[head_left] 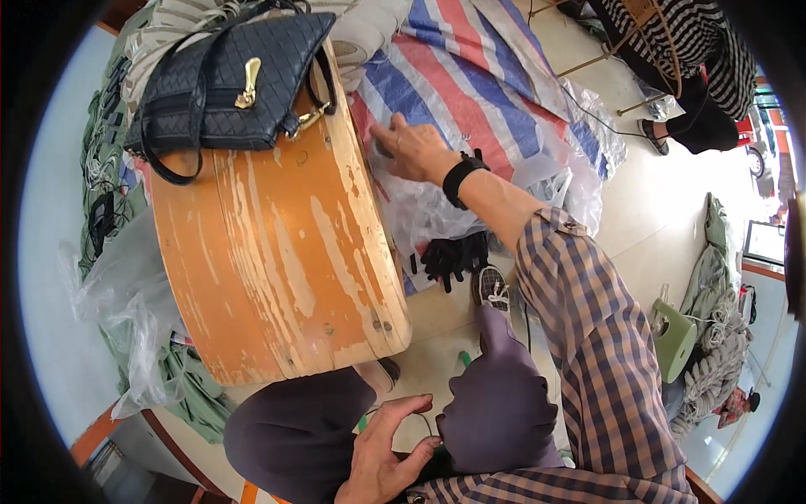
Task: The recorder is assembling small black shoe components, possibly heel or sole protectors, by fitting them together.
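My right hand point(413, 151), with a black band on the wrist, reaches over crumpled clear plastic point(420, 210) beside the far right edge of a worn orange wooden bench point(277, 260). Its fingers are slightly bent and apart, and I see nothing held in them. Low in the picture, my left hand point(386, 458) is near my knees, thumb and forefinger spread in a curve with nothing visible between them. A black woven handbag point(227, 88) with a gold clasp lies on the bench's far end. Black gloves point(453, 259) lie below my right wrist.
A red, white and blue striped sheet point(470, 76) spreads beyond the bench. Another person in striped clothing point(730, 67) is at the far right, near a metal frame point(646, 34). A green stool point(672, 340) and fabric piles point(714, 361) stand right; clear plastic point(126, 286) lies left.
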The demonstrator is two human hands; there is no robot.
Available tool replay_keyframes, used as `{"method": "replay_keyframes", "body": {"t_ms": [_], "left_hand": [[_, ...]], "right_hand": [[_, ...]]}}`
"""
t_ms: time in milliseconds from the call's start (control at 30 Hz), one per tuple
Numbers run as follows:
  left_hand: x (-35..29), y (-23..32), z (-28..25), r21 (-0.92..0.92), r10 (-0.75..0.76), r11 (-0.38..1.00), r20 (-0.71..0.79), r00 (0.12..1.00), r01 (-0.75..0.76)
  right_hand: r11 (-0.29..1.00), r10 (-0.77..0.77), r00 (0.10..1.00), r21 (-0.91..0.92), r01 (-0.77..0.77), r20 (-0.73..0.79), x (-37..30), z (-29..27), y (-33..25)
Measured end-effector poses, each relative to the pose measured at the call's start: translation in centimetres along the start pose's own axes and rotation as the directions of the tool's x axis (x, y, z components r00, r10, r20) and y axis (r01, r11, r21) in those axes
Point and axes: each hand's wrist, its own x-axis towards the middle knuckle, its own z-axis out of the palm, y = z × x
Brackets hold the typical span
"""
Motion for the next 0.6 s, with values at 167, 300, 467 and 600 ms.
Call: {"method": "replay_keyframes", "body": {"t_ms": [167, 300, 467, 600], "left_hand": [[0.2, 0.3, -0.2, 0.026, -0.033, 0.999, 0.014, 0.999, 0.033], [0.7, 0.7, 0.3, 0.057, -0.15, 0.987, 0.001, 0.989, 0.15], [0.3, 0.0, 0.5, 0.035, -0.117, 0.993, 0.008, 0.993, 0.117], [0.1, -0.4, 0.7, 0.035, -0.126, 0.991, 0.005, 0.992, 0.126]], "right_hand": [[0.987, 0.052, 0.997, 0.153, -0.042, -0.062, -0.4, 0.6, 1.7], [0.963, 0.078, 0.996, 0.261, -0.062, -0.051, -1.5, 0.2, 1.8], [0.869, 0.151, 0.934, 0.494, 0.031, -0.325, -3.9, 0.0, 5.1], [0.746, 0.465, 0.83, 0.641, -0.18, -0.308, -8.5, 0.1, 8.0]]}}
